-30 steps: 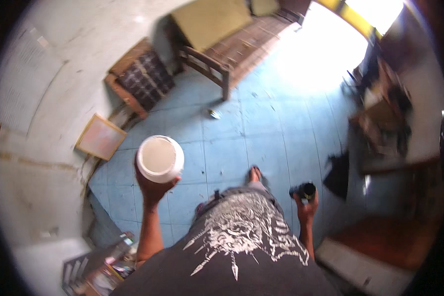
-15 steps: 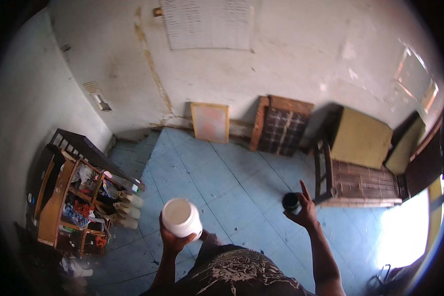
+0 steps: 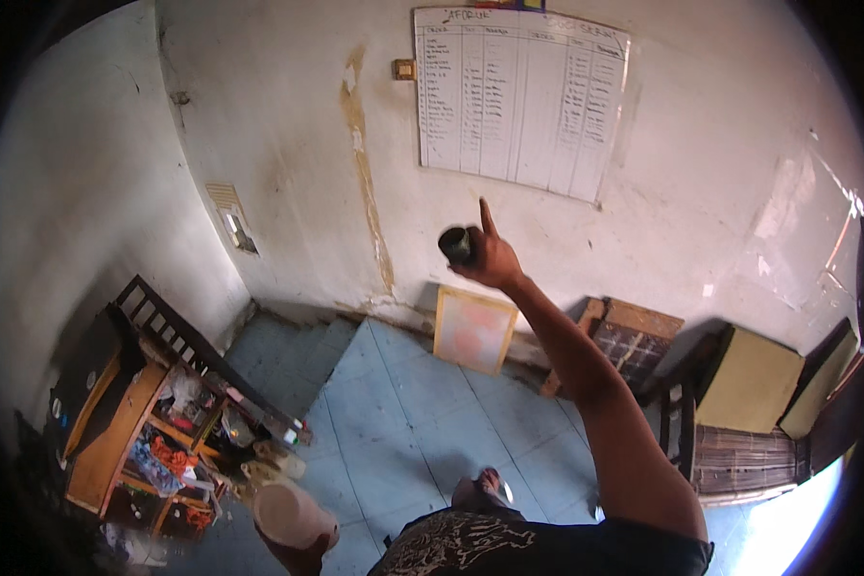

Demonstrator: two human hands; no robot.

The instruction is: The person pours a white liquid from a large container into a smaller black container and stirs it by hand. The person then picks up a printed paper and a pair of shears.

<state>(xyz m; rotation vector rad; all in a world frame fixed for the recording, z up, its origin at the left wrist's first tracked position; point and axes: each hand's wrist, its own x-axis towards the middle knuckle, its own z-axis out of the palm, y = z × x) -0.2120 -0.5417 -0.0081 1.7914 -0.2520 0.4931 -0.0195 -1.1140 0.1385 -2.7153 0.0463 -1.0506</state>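
My right arm reaches up and forward, its hand (image 3: 494,261) wrapped round a small dark cylinder (image 3: 456,246), perhaps a cup or a lid. The index finger sticks out from that grip, toward the whiteboard (image 3: 518,106) covered in handwritten rows on the wall. Low at the left, my left hand (image 3: 302,557) grips a white, round plastic jar (image 3: 283,514) from below. Much of that hand is hidden behind the jar.
An orange-brown wooden shelf (image 3: 115,437) full of loose items lies at the left, beside several pale jugs (image 3: 274,461). A framed panel (image 3: 472,331) leans on the wall. A bench (image 3: 744,456) with yellowish cushions stands right, near a dark panel (image 3: 634,346). Blue tiles (image 3: 384,413) cover the floor.
My right hand has risen from above the floor to in front of the wall, still holding the dark cylinder. The jar in my left hand sits lower and further left. The view has tilted up.
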